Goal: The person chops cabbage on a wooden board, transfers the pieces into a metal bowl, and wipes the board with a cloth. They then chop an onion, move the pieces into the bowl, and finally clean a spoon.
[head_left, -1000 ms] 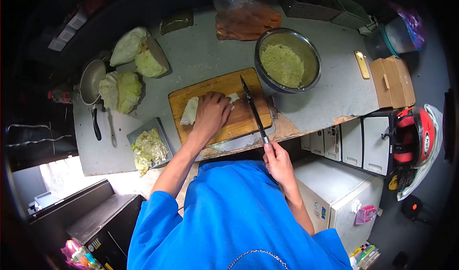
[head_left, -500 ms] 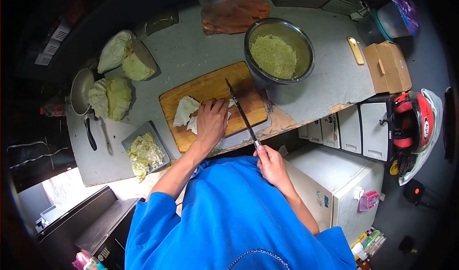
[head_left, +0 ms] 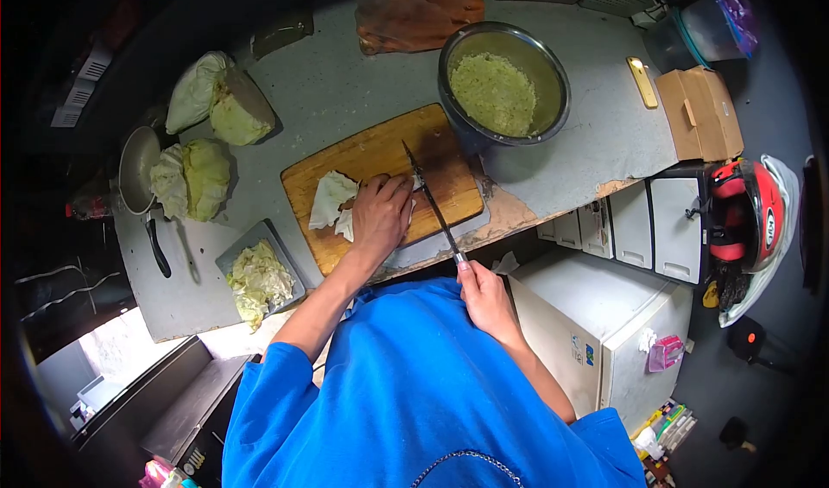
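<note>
My left hand (head_left: 382, 214) rests on the wooden cutting board (head_left: 432, 129), fingers curled down over pale cabbage leaves (head_left: 332, 201). Part of the cabbage sticks out to the left of the hand; what lies under the fingers is mostly hidden. In my right hand (head_left: 485, 294) is the handle of a long, dark-bladed knife (head_left: 434, 203). Its blade slants across the board just right of my left fingertips, with a scrap of cabbage between them. Behind the board to the right, a metal bowl (head_left: 549, 129) holds finely chopped cabbage (head_left: 494, 95).
Cabbage pieces (head_left: 242, 112) and another leafy cabbage (head_left: 205, 180) sit at the left, beside a pan (head_left: 138, 173) with a black handle. A grey tray (head_left: 295, 282) carries cabbage trimmings. Bagged carrots (head_left: 419, 22) lie at the back. A yellow-handled item (head_left: 642, 82) lies near a cardboard box (head_left: 699, 112).
The knife has shifted slightly left, nearer my left fingers. My left hand keeps its place on the cabbage. The whole view has moved a little.
</note>
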Available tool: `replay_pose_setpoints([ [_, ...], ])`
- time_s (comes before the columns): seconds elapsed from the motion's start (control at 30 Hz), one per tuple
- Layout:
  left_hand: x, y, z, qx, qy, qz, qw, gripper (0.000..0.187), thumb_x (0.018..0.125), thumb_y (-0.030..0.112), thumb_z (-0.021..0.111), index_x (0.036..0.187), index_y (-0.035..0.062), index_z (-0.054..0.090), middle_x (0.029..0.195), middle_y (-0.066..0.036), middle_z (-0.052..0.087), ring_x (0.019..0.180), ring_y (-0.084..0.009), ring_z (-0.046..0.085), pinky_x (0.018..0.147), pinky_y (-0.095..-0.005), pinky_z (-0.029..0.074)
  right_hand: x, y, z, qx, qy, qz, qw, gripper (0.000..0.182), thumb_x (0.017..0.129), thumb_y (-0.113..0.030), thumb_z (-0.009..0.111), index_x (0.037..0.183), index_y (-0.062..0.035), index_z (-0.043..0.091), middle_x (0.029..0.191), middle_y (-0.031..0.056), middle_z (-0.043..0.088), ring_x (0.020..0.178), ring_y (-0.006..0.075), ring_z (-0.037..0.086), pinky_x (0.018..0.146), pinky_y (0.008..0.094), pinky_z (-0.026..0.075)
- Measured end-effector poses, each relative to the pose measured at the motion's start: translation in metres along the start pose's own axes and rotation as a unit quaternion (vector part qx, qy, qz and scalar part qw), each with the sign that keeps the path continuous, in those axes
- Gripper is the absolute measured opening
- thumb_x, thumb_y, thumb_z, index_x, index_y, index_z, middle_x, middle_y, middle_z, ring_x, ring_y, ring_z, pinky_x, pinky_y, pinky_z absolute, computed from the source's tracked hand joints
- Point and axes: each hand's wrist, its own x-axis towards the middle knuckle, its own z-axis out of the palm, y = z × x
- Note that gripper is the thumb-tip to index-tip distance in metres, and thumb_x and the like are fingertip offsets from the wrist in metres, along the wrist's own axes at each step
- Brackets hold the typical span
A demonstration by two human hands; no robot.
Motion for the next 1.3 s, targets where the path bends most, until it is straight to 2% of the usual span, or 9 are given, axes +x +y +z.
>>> replay_pose_setpoints([
  [0.07,-0.001,-0.003,0.002,-0.002,0.000,-0.002,1.000,0.026,0.087,0.013,0.073,0.111,0.0046,0.075,0.115,-0.007,0.072,0.105,-0.0297,0.063,0.089,-0.0421,0.053,0.000,-0.002,0.000,-0.022,-0.001,0.014,1.000,0.046,0.108,-0.041,0.047,0.092,0.0007,0.059,0.075,0.0259,0.063,0.076,0.0489,0.064,0.067,0.0500,0.049],
  [0.17,-0.003,-0.006,0.005,-0.006,0.000,0.002,1.000,0.029,0.085,0.014,0.074,0.113,0.0067,0.074,0.115,-0.006,0.070,0.108,-0.0281,0.061,0.088,-0.0407,0.050,0.001,-0.005,0.002,-0.047,0.001,0.020,0.999,0.044,0.109,-0.039,0.046,0.094,0.0004,0.058,0.079,0.0292,0.063,0.083,0.0533,0.062,0.070,0.0542,0.048],
  [0.37,0.001,-0.004,0.003,-0.005,0.005,0.001,1.000,0.025,0.086,0.012,0.074,0.110,0.0056,0.076,0.110,-0.006,0.072,0.104,-0.0282,0.063,0.087,-0.0417,0.053,0.007,-0.002,0.013,-0.107,0.000,0.025,0.994,0.043,0.109,-0.038,0.044,0.097,0.0008,0.059,0.082,0.0304,0.064,0.086,0.0542,0.062,0.071,0.0563,0.047],
  [0.67,-0.004,-0.002,0.002,-0.025,0.021,-0.001,0.999,0.019,0.087,0.009,0.074,0.104,0.0037,0.076,0.105,-0.008,0.073,0.100,-0.0289,0.065,0.084,-0.0411,0.053,0.027,-0.005,0.005,-0.016,0.015,-0.025,0.999,0.047,0.109,-0.040,0.045,0.094,0.0029,0.058,0.079,0.0299,0.062,0.081,0.0533,0.061,0.068,0.0517,0.047],
  [0.93,-0.003,0.003,0.003,-0.036,0.054,-0.019,0.998,0.017,0.087,0.010,0.075,0.102,0.0031,0.076,0.103,-0.009,0.074,0.099,-0.0298,0.066,0.084,-0.0418,0.052,0.010,0.001,0.009,-0.032,0.003,-0.019,0.999,0.043,0.109,-0.036,0.047,0.090,0.0010,0.056,0.073,0.0282,0.059,0.079,0.0529,0.060,0.064,0.0506,0.046],
  [1.17,-0.002,0.003,0.002,-0.041,0.043,-0.021,0.998,0.016,0.087,0.010,0.075,0.102,0.0033,0.076,0.103,-0.009,0.074,0.099,-0.0294,0.066,0.083,-0.0416,0.052,0.009,-0.001,0.010,-0.042,0.004,-0.031,0.999,0.042,0.109,-0.036,0.047,0.091,0.0006,0.057,0.072,0.0278,0.059,0.076,0.0521,0.061,0.063,0.0511,0.046],
  [1.3,-0.003,0.003,0.003,-0.040,0.044,-0.026,0.998,0.016,0.087,0.009,0.074,0.102,0.0036,0.076,0.103,-0.008,0.074,0.099,-0.0295,0.066,0.083,-0.0417,0.052,0.012,-0.005,0.014,-0.058,0.001,-0.001,0.998,0.042,0.109,-0.036,0.047,0.093,0.0007,0.058,0.078,0.0298,0.063,0.084,0.0537,0.062,0.068,0.0549,0.048],
])
